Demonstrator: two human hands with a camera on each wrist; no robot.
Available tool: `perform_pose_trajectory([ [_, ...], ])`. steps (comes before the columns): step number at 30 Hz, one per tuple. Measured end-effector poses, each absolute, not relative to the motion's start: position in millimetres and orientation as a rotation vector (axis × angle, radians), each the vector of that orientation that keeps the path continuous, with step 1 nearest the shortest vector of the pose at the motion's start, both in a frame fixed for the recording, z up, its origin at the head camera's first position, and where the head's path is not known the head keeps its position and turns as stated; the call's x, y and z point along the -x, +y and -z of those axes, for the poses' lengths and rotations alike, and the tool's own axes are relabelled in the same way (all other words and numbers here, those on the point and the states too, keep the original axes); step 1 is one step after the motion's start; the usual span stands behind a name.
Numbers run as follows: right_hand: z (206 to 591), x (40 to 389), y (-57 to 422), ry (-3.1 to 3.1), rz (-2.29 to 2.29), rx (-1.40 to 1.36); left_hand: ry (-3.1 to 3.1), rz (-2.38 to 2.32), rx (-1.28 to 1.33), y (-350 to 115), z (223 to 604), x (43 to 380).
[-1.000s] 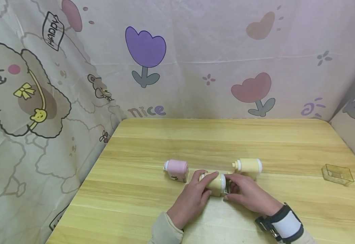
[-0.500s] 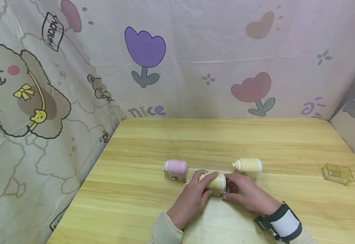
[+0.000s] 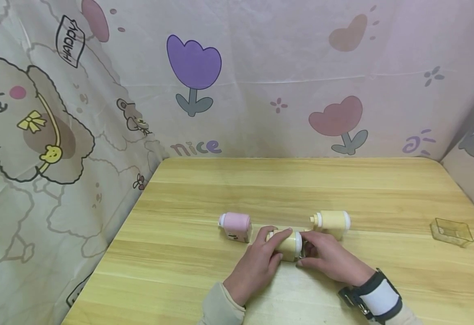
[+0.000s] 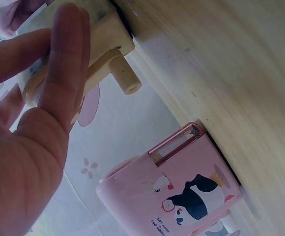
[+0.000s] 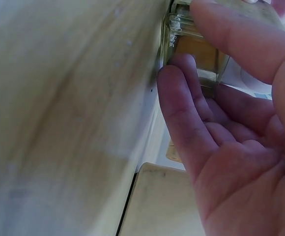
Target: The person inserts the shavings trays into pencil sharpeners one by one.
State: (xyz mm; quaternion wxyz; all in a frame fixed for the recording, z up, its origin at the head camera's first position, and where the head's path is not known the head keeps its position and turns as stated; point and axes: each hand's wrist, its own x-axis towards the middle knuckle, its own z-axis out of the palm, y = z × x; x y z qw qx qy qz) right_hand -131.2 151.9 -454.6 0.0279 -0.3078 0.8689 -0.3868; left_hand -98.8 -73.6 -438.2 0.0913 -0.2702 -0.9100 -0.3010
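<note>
A yellow pencil sharpener (image 3: 288, 243) lies mid-table, its crank handle (image 4: 125, 76) showing in the left wrist view. My left hand (image 3: 257, 262) grips its body from above, fingers over the far side and thumb on the near side. At the sharpener's right end, my right hand (image 3: 328, 257) pinches a clear shavings drawer (image 5: 182, 29) between thumb and fingers, partly inside the body. Left of it is a pink pencil sharpener (image 3: 237, 225) with a panda print (image 4: 199, 199). A second yellow pencil sharpener (image 3: 333, 221) lies just beyond my right hand.
A loose clear yellow drawer (image 3: 451, 232) sits on the right of the wooden table (image 3: 261, 185). A printed cloth (image 3: 261, 67) hangs behind the table's back edge and along both sides. A strap (image 3: 377, 295) circles my right wrist.
My right hand has shifted slightly left toward the held sharpener, and less of the clear drawer shows outside it. My left hand keeps its grip in place.
</note>
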Motion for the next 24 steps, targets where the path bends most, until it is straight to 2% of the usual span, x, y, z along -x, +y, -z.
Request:
perform_pose_trajectory([
  [24,455.1,132.8,149.4,2.683,1.196,0.939,-2.718,0.912,0.794,-73.7,437.5,97.4],
])
